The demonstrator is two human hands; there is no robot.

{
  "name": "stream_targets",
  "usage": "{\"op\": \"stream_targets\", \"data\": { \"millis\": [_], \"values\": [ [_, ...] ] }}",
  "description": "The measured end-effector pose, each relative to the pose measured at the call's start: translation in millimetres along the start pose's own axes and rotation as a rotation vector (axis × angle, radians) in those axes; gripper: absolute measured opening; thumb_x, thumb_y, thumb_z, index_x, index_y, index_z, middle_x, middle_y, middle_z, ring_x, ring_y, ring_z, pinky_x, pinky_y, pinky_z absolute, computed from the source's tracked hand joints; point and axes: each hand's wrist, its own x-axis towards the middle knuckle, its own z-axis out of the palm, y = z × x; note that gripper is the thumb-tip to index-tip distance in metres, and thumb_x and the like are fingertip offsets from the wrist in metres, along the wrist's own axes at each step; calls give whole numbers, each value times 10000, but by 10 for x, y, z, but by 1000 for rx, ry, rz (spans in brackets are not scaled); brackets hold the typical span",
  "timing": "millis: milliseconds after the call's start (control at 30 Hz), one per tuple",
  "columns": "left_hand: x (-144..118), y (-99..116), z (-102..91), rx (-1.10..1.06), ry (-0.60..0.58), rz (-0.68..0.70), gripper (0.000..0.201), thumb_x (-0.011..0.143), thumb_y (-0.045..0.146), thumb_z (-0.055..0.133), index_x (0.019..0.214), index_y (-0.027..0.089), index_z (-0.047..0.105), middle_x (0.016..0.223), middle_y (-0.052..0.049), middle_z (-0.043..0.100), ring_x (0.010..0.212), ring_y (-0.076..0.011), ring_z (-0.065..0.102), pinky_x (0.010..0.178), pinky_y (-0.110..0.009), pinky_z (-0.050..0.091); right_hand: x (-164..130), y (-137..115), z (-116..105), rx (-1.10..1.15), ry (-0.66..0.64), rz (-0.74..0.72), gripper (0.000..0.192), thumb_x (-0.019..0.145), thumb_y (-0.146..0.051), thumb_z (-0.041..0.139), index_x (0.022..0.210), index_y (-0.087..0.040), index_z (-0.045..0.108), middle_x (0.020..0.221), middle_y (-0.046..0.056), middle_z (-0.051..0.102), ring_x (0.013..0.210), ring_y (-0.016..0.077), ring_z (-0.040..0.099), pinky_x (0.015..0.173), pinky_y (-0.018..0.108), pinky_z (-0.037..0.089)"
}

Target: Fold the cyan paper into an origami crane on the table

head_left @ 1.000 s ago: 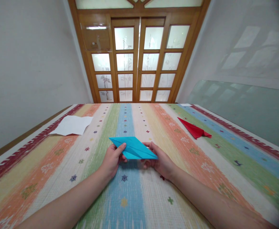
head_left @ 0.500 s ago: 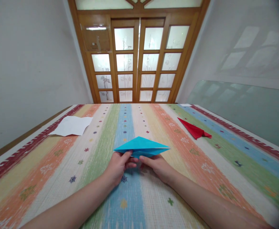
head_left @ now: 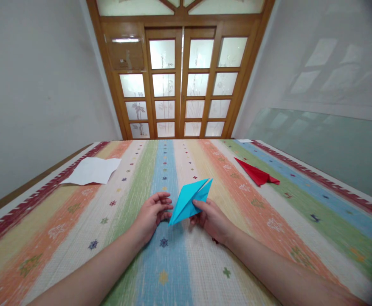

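A folded sheet of blue origami paper (head_left: 187,197), shaped like a diamond with a slit at its upper right end, is tilted over the middle of the table. My right hand (head_left: 212,217) pinches its right edge, thumb on top and fingers underneath. Just left of the paper, my left hand (head_left: 153,214) has its fingers loosely curled and apart, holding nothing. Its fingertips are close to the paper's left edge; whether they touch it I cannot tell.
A creased white sheet (head_left: 92,171) lies at the left of the striped tablecloth (head_left: 135,272). On the right rests a red folded paper piece (head_left: 256,172). Glazed wooden doors (head_left: 179,80) stand beyond the table, and a pale glass panel (head_left: 319,148) is along the right.
The blue paper has turned from lying crosswise to a slant, its left point now toward me. My left hand has let go of it; my right hand still grips it.
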Motion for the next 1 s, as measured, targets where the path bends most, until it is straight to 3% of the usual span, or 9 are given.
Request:
{"op": "stream_targets", "data": {
  "millis": [100,200,333,500,767,1000],
  "values": [
    [18,29,-33,96,105,164,264,801,330,708,990,157,646,875,-51,630,806,-159,622,632,-238,519,-42,28,21,-250,-118,47,424,785,-537,746,866,-131,656,662,60,703,443,131,604,391,216,460],
    [-35,30,-13,337,77,270,277,845,401,680,973,156,659,859,-55,643,812,-171,616,652,-254,514,-77,45,64,-394,-144,25,448,811,-562,706,900,-126,660,641,54,694,439,127,598,398,219,478],
    [-121,8,32,553,31,339,265,819,374,718,968,161,665,888,-54,658,828,-182,624,692,-276,516,-86,48,100,-429,-111,9,455,809,-575,699,885,-128,655,632,46,683,468,131,603,416,227,496],
    [-121,-25,41,569,52,364,236,791,330,739,935,172,638,880,-33,633,826,-179,614,685,-274,507,-88,54,96,-430,-139,-5,455,804,-570,710,866,-121,673,681,66,698,529,141,627,455,237,512],
    [-97,-71,44,511,-16,347,249,757,284,748,783,187,520,862,-3,570,781,-141,546,655,-236,459,-102,57,100,-469,-166,-38,446,828,-571,691,874,-128,675,685,46,676,522,136,606,471,248,508],
    [-156,-59,96,604,-60,364,222,817,359,707,830,184,570,834,-3,553,733,-145,528,613,-238,435,-106,52,105,-521,-148,-37,474,839,-595,667,811,-122,686,652,58,682,496,140,607,489,257,504]
  ]
}}
